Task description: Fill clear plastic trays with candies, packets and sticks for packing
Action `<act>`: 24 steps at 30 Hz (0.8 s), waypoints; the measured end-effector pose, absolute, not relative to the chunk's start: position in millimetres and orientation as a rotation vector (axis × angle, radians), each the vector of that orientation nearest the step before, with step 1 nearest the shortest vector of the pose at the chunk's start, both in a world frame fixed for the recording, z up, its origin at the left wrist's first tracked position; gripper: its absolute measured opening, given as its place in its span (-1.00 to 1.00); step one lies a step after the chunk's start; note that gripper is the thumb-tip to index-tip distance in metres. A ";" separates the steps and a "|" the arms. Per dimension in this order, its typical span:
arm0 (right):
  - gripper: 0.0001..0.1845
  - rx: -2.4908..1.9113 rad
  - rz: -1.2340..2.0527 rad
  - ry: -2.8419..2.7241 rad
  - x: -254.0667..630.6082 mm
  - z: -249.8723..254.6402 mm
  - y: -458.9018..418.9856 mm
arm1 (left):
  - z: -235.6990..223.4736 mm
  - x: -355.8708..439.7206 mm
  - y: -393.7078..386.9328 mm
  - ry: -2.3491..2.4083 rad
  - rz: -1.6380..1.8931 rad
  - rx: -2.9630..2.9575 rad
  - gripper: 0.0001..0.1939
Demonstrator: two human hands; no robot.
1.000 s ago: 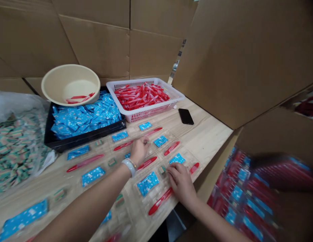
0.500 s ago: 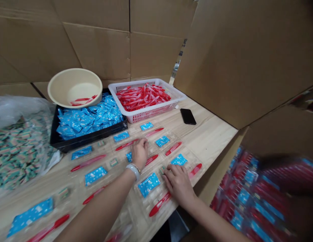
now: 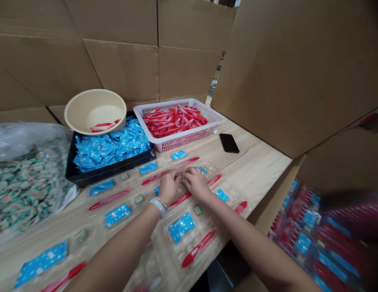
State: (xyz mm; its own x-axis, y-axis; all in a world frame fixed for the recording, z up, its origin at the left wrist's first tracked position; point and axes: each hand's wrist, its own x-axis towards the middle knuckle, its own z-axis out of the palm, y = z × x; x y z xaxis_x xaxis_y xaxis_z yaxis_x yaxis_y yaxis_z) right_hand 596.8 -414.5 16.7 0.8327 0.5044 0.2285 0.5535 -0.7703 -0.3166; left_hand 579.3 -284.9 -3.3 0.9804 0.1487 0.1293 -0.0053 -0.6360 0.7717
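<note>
My left hand (image 3: 169, 187), with a white band and a thin bracelet at the wrist, is closed with its fingertips pinched. My right hand (image 3: 195, 182) is beside it, its fingers bent in to meet the left fingertips. Whatever lies between them is too small or hidden. Both are over clear plastic trays laid out on the table. The trays hold blue dotted packets (image 3: 181, 227), red pens (image 3: 198, 247) and small green-and-peach striped blocks (image 3: 198, 209). A packet and a pen are partly covered by my hands.
Behind the trays stand a black box (image 3: 112, 172) of blue packets, a cream bowl (image 3: 76, 107) with a few red pens, and a white basket (image 3: 173, 145) full of red pens. Striped blocks (image 3: 24, 182) fill a bag at left. A black phone (image 3: 229, 143) lies right; filled packs (image 3: 310, 219) sit below.
My right hand has moved up and left from the near tray, uncovering a striped block there, to meet my left hand. The left hand has stayed nearly in place. The view has shifted slightly.
</note>
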 end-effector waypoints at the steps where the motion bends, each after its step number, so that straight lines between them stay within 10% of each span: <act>1: -0.79 -2.609 -0.144 -0.809 603.6 14.4 -413.1 | -4.4 580.1 -283.6 0.098 0.224 2.223 -0.77; 14: -0.88 -2.730 0.416 -1.314 655.3 40.3 -393.3 | 1.4 550.6 -270.3 -0.157 0.276 2.403 -0.75; 24: -0.79 -2.890 0.236 -1.308 633.7 56.8 -383.9 | 1.1 547.6 -272.9 -0.173 0.243 2.474 -0.75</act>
